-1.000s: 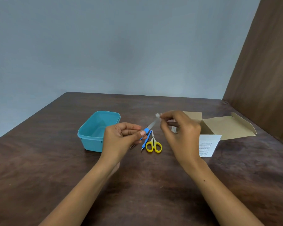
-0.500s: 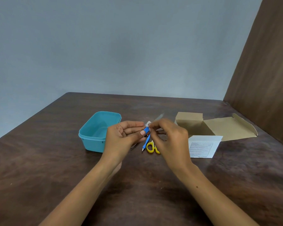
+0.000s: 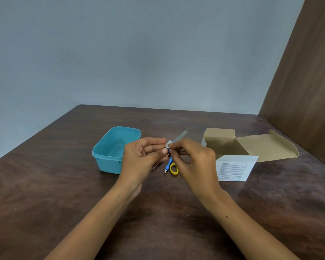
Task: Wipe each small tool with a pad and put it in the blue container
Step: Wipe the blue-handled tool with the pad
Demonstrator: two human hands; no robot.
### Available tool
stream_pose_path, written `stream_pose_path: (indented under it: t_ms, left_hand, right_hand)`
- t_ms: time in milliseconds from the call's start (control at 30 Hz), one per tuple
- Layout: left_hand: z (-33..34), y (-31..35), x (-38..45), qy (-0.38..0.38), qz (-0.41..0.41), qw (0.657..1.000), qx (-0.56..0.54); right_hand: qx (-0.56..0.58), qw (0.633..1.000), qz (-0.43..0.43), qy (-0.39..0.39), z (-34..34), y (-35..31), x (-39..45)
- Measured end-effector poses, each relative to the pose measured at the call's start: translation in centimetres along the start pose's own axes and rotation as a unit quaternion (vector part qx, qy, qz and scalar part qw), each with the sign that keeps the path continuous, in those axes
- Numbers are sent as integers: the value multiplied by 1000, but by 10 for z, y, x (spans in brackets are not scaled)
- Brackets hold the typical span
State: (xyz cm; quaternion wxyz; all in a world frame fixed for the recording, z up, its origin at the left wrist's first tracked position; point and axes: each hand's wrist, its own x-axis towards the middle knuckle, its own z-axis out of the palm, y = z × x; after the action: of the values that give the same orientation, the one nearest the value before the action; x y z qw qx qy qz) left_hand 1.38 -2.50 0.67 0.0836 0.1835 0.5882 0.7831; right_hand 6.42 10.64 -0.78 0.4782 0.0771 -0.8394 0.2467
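My left hand point(image 3: 141, 156) pinches the blue handle end of a slim nail file point(image 3: 181, 136) whose grey blade points up and to the right. My right hand point(image 3: 193, 158) pinches a small white pad point(image 3: 168, 144) around the file near its handle. The open blue container point(image 3: 114, 147) stands on the table just left of my left hand. On the table below my hands lie a blue-handled tool point(image 3: 168, 164), yellow-handled scissors point(image 3: 174, 168) partly hidden by my right hand, and a thin metal tool point(image 3: 155, 167).
An open brown cardboard box point(image 3: 251, 145) lies flat at the right with a white printed flap point(image 3: 235, 168) in front of it. A brown wooden panel point(image 3: 308, 72) rises along the table's right edge. The dark wooden table point(image 3: 64, 194) meets a grey wall behind.
My right hand slid the pad down the file from its tip to near the blue handle. The bare blade now sticks out past my fingers. My left hand held still.
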Motion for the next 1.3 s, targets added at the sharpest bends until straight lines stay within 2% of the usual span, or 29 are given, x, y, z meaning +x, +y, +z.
stream_pose_path:
  t_ms: [300, 533, 667, 767, 967, 1167, 1300]
  left_hand:
    - [0, 1, 1, -4, -11, 1000, 4]
    - [-2, 0, 1, -1, -7, 1000, 1]
    - [-1, -1, 1, -3, -15, 1000, -4]
    - [0, -1, 0, -11, -23, 1000, -2]
    - [-1, -1, 1, 2, -24, 999, -26]
    - [1, -2, 0, -5, -32, 999, -20]
    - [1, -1, -1, -4, -35, 999, -30]
  right_hand:
    - [-8, 999, 17, 35, -4, 5, 3]
    - [-52, 998, -16, 13, 2, -5, -2]
    - [-71, 997, 8, 40, -3, 1, 1]
    - [-55, 997, 22, 44, -5, 5, 2]
    - [-8, 1000, -16, -8, 2, -2, -2]
    - [-10, 999, 20, 47, -6, 6, 3]
    - [-14, 1000, 22, 17, -3, 6, 1]
